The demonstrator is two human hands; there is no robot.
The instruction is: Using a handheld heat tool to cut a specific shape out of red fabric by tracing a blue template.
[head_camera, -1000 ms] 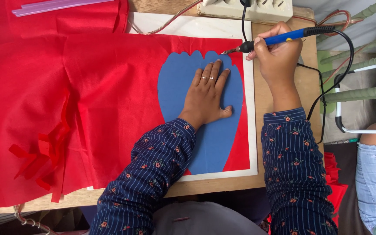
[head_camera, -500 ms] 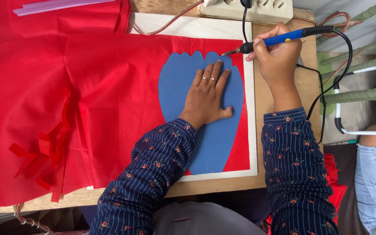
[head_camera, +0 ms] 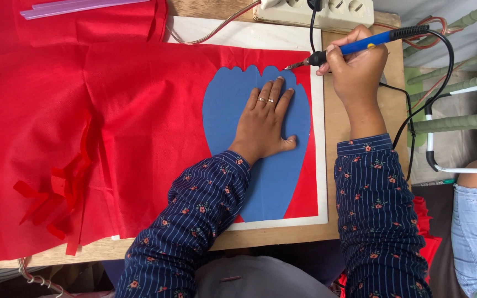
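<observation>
I have the left hand (head_camera: 263, 124) flat, fingers spread, pinning the blue template (head_camera: 249, 182) on the red fabric (head_camera: 111, 138) over the white board (head_camera: 321, 165). Right hand (head_camera: 354, 66) grips the hot-tip cutter (head_camera: 354, 47), tip at the template's scalloped top edge. Best practice, I judge: follow the edge closely, keep the template from sliding.

A wooden bench (head_camera: 354, 182) carries a white board (head_camera: 318, 165) toward its right edge, red fabric (head_camera: 111, 138) spread across it, and a white power strip (head_camera: 316, 12) at its far edge.
</observation>
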